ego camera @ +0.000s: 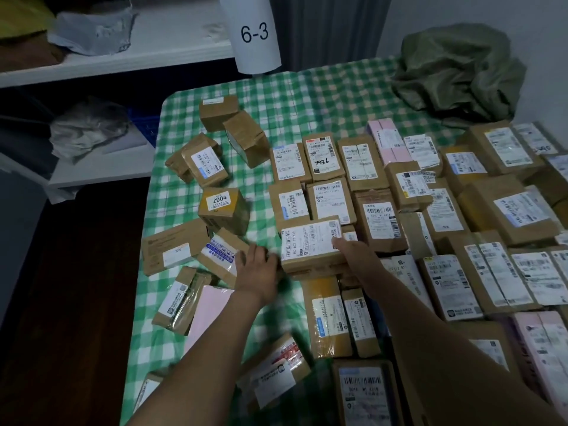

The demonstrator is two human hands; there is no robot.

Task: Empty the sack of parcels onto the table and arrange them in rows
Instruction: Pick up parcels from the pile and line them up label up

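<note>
A brown parcel with a wide white label point(310, 245) lies at the near end of the rows of parcels point(368, 186) on the green checked table point(276, 93). My left hand point(255, 267) presses against its left edge, fingers fairly straight. My right hand point(350, 250) rests on its right side, over the label's corner. Several loose parcels point(221, 207) lie scattered to the left. The olive sack point(458, 69) sits crumpled at the table's far right corner.
White shelves point(123, 59) with grey plastic bags stand to the left, beyond the table's edge. A white post marked 6-3 point(255, 35) rises at the back. More parcels, some pink point(544, 342), fill the near right. The floor at left is dark.
</note>
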